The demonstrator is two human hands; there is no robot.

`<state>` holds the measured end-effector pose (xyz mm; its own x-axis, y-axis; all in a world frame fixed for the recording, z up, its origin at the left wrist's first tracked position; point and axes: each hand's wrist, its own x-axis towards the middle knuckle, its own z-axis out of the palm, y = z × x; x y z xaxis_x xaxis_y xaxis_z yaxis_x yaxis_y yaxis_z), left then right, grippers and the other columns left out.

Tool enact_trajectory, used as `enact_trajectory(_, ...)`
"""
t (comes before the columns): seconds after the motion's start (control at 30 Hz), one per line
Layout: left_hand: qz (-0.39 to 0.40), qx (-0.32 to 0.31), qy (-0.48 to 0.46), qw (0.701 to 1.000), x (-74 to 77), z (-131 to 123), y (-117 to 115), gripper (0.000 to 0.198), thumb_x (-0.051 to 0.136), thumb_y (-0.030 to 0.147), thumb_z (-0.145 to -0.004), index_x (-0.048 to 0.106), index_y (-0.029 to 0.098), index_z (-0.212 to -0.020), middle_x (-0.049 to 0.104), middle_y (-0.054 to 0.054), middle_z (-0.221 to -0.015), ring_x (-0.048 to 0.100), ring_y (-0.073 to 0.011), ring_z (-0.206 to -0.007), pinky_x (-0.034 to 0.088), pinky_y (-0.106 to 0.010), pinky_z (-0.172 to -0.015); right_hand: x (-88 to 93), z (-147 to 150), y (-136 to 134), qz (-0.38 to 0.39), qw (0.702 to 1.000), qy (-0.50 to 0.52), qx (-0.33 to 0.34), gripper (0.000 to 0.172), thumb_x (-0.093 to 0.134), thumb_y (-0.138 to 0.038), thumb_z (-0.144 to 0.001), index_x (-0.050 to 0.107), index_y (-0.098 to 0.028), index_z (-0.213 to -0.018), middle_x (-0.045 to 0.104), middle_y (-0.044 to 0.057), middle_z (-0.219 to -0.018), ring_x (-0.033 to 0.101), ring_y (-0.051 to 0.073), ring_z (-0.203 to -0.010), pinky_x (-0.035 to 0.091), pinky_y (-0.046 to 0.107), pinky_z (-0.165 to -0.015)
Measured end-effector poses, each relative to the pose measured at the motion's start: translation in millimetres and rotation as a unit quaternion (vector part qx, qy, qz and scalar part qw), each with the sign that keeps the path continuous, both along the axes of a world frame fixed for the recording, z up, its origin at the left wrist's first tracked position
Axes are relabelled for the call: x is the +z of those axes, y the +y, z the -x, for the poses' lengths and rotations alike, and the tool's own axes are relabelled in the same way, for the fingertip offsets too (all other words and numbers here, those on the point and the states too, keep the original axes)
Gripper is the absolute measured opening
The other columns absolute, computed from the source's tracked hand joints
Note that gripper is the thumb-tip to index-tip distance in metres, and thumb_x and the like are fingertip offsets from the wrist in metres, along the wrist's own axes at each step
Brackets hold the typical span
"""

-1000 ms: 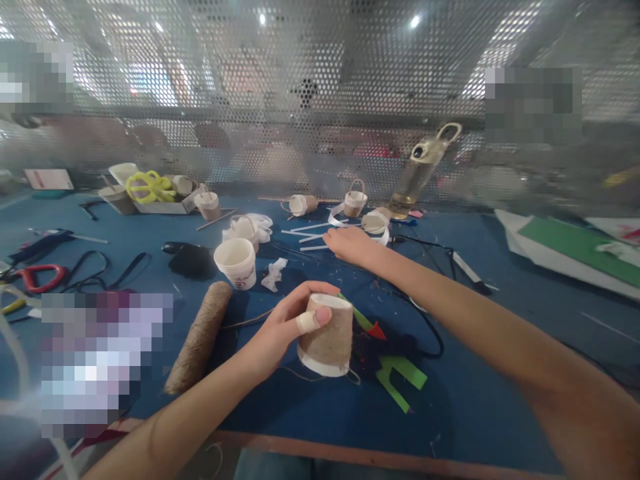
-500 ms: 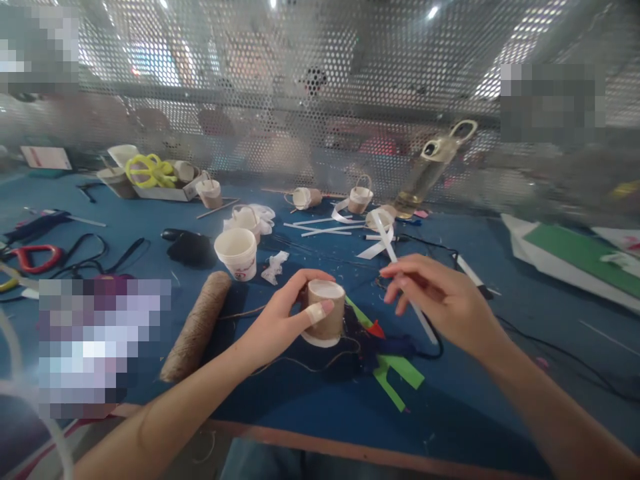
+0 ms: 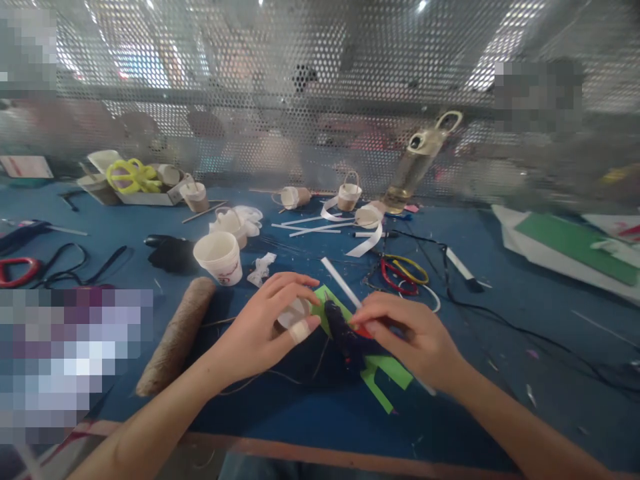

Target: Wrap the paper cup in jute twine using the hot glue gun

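Behind everything, a perforated metal screen (image 3: 320, 100); below it, a blue surface (image 3: 500, 347) strewn with craft bits. Against the screen, a leaning clear bottle (image 3: 415, 167). On the left of the surface, lying flat, a thick roll of twine (image 3: 175, 337), and just beyond its far end an upright white paper cup (image 3: 219, 257). Near the front edge, the left hand (image 3: 255, 333), grip closed around a small twine-wrapped cup (image 3: 296, 312), mostly hidden by the fingers and low over the surface. Just to the right, the right hand (image 3: 413, 340), grip pinched together on a white strip (image 3: 341, 283) slanting away toward the screen. Between the two hands, a black glue gun (image 3: 345, 337) lying over green paper (image 3: 387, 373), close by the right fingertips.
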<state>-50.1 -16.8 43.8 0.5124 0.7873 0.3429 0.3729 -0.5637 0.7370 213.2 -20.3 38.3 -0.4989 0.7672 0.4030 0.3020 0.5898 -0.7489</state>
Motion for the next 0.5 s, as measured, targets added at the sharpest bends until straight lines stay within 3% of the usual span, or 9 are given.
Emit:
enact_trajectory(0.23, -0.006, -0.069, -0.099, 0.993, 1.5, -1, -2, 0.019, 0.065, 0.016, -0.094, 0.070, 0.022, -0.111, 0.072, -0.006, -0.122, 0.060, -0.0213, -0.124, 0.041, -0.038, -0.112, -12.7, 17, -8, -0.004, 0.994, 0.002, 0.106, 0.019, 0.057, -0.011, -0.098, 0.072, -0.021, -0.104, 0.068, 0.001, -0.086, 0.063, 0.011, -0.077, 0.049, 0.023, -0.071)
enact_trajectory(0.33, 0.056, -0.044, -0.143, 0.987, -1.8, 0, -2, 0.021, 0.065, 0.017, -0.095, 0.073, 0.026, -0.112, 0.074, -0.003, -0.116, 0.065, -0.0178, -0.115, 0.045, -0.034, -0.107, -7.6, 13, -9, 0.012, 0.990, -0.031, 0.140, 0.017, 0.058, -0.013, -0.099, 0.068, -0.024, -0.108, 0.069, 0.003, -0.102, 0.066, 0.013, -0.091, 0.051, 0.025, -0.080)
enact_trajectory(0.4, 0.105, -0.008, -0.200, 0.974, -2.9, 0, -3, 0.017, 0.064, 0.020, -0.096, 0.073, 0.027, -0.108, 0.075, -0.001, -0.107, 0.068, -0.0156, -0.106, 0.051, -0.028, -0.095, 0.8, 5, -10, 0.043, 0.985, -0.099, 0.134, 0.016, 0.056, -0.014, -0.098, 0.064, -0.024, -0.107, 0.067, 0.005, -0.116, 0.066, 0.014, -0.097, 0.053, 0.024, -0.077)
enact_trajectory(0.43, 0.128, 0.003, -0.232, 0.964, -3.0, 0, -4, 0.015, 0.063, 0.021, -0.097, 0.073, 0.027, -0.106, 0.075, 0.000, -0.100, 0.070, -0.0143, -0.099, 0.054, -0.026, -0.087, 5.0, 0, -10, 0.057, 0.983, -0.139, 0.108, 0.017, 0.056, -0.014, -0.097, 0.061, -0.024, -0.110, 0.066, 0.005, -0.119, 0.066, 0.013, -0.087, 0.053, 0.023, -0.069)
enact_trajectory(0.5, 0.161, 0.002, -0.283, 0.945, -2.4, 0, -5, 0.016, 0.058, 0.021, -0.099, 0.072, 0.027, -0.105, 0.072, 0.003, -0.083, 0.071, -0.0111, -0.079, 0.056, -0.023, -0.074, 11.0, -10, -8, 0.040, 0.968, -0.241, 0.060, 0.025, 0.056, -0.011, -0.093, 0.060, -0.025, -0.113, 0.068, 0.004, -0.115, 0.067, 0.015, -0.086, 0.054, 0.027, -0.074)
